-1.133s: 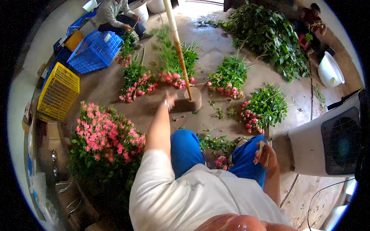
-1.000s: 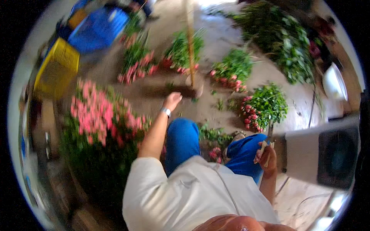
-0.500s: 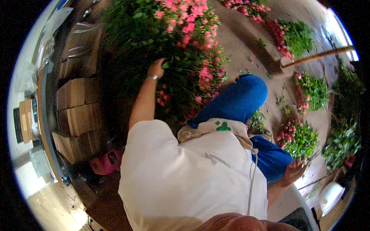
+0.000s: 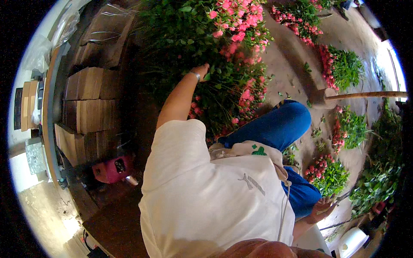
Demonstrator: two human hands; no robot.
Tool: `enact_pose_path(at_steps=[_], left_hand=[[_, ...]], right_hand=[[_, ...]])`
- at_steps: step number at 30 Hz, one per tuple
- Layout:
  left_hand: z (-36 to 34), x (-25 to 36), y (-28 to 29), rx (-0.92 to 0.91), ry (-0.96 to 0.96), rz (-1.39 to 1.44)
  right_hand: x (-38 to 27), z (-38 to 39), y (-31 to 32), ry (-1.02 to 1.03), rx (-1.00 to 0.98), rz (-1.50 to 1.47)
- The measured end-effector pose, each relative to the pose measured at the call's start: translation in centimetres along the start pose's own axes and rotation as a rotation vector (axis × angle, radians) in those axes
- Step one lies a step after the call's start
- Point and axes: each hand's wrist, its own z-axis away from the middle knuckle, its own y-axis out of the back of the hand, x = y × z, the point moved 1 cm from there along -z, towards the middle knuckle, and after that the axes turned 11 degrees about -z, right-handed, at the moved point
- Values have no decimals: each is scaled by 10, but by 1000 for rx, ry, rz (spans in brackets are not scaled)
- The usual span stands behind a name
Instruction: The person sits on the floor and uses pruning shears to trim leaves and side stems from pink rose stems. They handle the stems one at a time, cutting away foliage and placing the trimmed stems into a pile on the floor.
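Note:
A large heap of pink roses (image 4: 232,47) with dense green leaves lies in front of me on the left. My left hand (image 4: 200,71), a bracelet on its wrist, reaches into the stems at the middle of the heap. Its fingertips are buried in the foliage, so the grip is hidden. My right hand (image 4: 322,209) rests low beside my right knee in blue trousers (image 4: 279,124). It is closed around a thin dark tool (image 4: 344,198) that sticks out toward a small rose bunch (image 4: 328,173).
Stacked cardboard boxes (image 4: 86,107) stand at the left, with a pink object (image 4: 112,168) on the floor below them. More rose bunches (image 4: 349,125) lie on the concrete floor to the right. There too are a wooden pole (image 4: 365,94), a pile of green leaves (image 4: 378,180) and a white container (image 4: 352,243).
My view has swung left from the bunches on the floor to the big rose heap. My left hand has moved from the wooden pole's base into the heap's stems. My right hand stays by my knee.

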Motion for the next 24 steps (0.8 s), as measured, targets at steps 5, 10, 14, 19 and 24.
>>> enact_pose_path(at_steps=[5,10,14,19,24], left_hand=[[69,46,54,196,-207,-598],[127,46,129,415,-323,-340],[246,89,203,574,-402,-406],[329,150,272,1086,-883,-9],[454,273,312,329,-1495,1139]], right_hand=[[9,21,-23,100,189,124],[4,24,-7,92,99,-36],[7,16,-15,120,95,-95],[8,16,-11,131,-54,-121],[9,25,-3,175,-17,-177]])
